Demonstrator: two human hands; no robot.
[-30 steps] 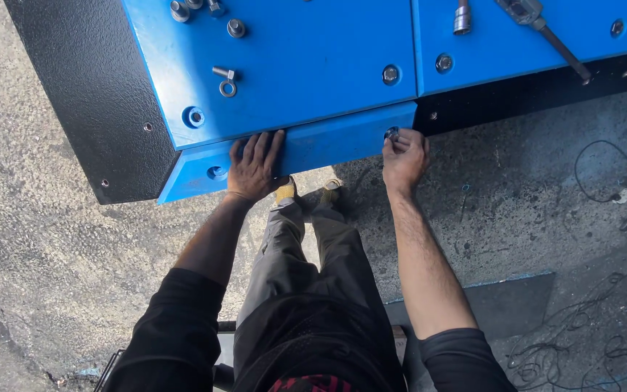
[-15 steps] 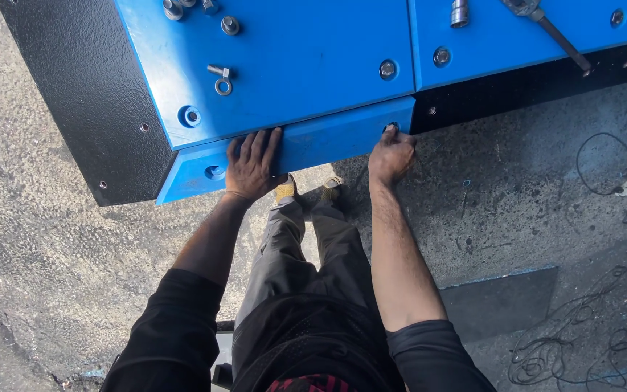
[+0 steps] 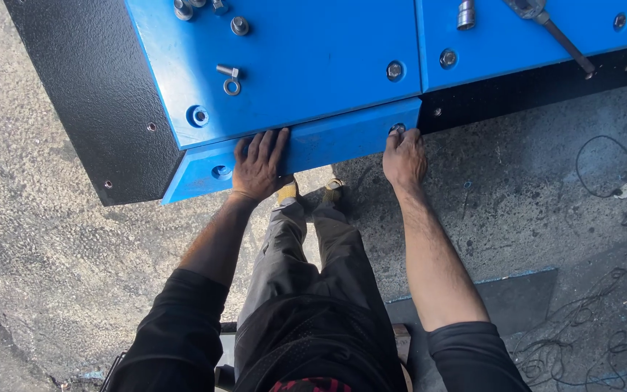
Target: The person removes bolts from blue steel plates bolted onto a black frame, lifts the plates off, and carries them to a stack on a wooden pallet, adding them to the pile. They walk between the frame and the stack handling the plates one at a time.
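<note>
A long blue panel strip [image 3: 328,145] is lying slanted along the lower edge of the blue machine top, its bolt hole [image 3: 220,172] showing at nine o'clock and a bolt [image 3: 398,128] sitting at three o'clock.

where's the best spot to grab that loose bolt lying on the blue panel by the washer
Probably by its shank, coming straight down from above. The bolt lies flat on the blue panel, head toward the right, with the washer just below it, so pinching across the shank's bare left end keeps fingers off the washer.
</note>
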